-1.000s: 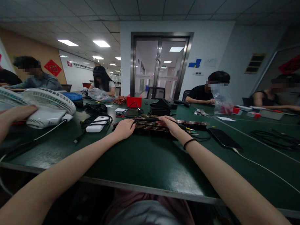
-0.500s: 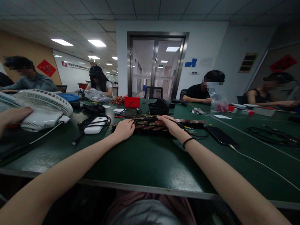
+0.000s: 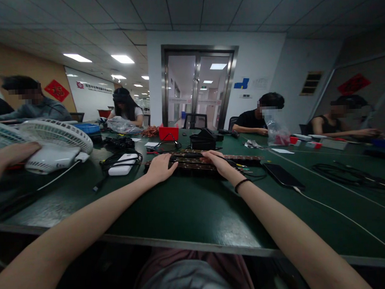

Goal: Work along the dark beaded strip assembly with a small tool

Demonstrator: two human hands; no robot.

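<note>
Several thin copper-coloured rods or wires [image 3: 196, 163] lie side by side on a dark holder on the green table [image 3: 182, 208]. My left hand [image 3: 161, 166] rests on their left end, thumb spread away from the fingers. Over the right half, my right hand [image 3: 216, 160] has its fingers pressed together at the wires; what they hold, if anything, is too small to make out. A dark cylindrical piece lies across the wires between my hands. Green and yellow tips show at the right end.
Left are a white power bank [image 3: 121, 164] with black cable and a white fan [image 3: 53, 145], touched by another person's hand [image 3: 17, 154]. A black case [image 3: 202, 140] and red box [image 3: 168, 133] stand behind; a phone [image 3: 283, 175] lies right. People sit across.
My left thumb has moved out to the right, away from the fingers. My right hand has barely moved. The view has shifted slightly.
</note>
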